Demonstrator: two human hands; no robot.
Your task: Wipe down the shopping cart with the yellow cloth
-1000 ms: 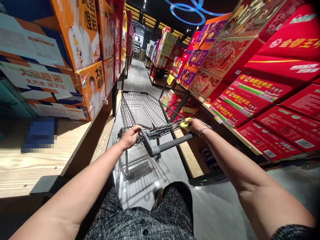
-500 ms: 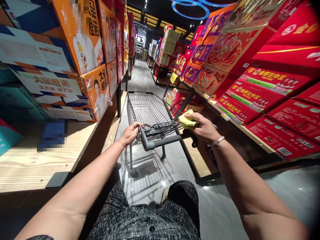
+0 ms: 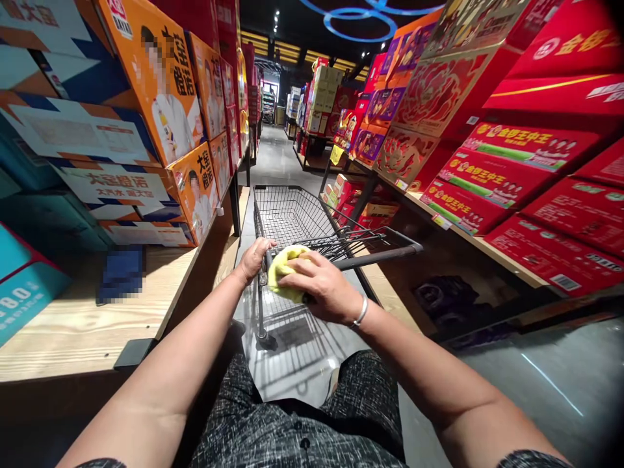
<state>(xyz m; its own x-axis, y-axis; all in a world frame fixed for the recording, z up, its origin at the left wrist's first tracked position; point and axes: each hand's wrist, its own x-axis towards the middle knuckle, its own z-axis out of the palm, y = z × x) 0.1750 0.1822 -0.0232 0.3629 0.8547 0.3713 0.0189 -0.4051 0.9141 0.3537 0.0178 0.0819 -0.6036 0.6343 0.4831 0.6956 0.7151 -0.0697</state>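
A black wire shopping cart (image 3: 287, 214) stands in front of me, its basket pointing down the aisle. My left hand (image 3: 256, 259) is closed around the left end of the cart's handle frame. My right hand (image 3: 324, 286) presses a yellow cloth (image 3: 287, 266) onto the left part of the grey handle bar (image 3: 380, 257), fingers wrapped over it. The cloth and hand hide that end of the bar. Toward the right, the bar is uncovered.
At left, orange drink cartons (image 3: 195, 195) are stacked on a wooden shelf (image 3: 146, 305), with a dark blue item (image 3: 121, 273) near its edge. Red gift boxes (image 3: 517, 188) fill the right shelf. Grey tiled floor (image 3: 275, 156) runs ahead between the shelves.
My right hand has slid the yellow cloth leftward along the handle, from its right end to its left end. My left hand keeps its hold on the cart.
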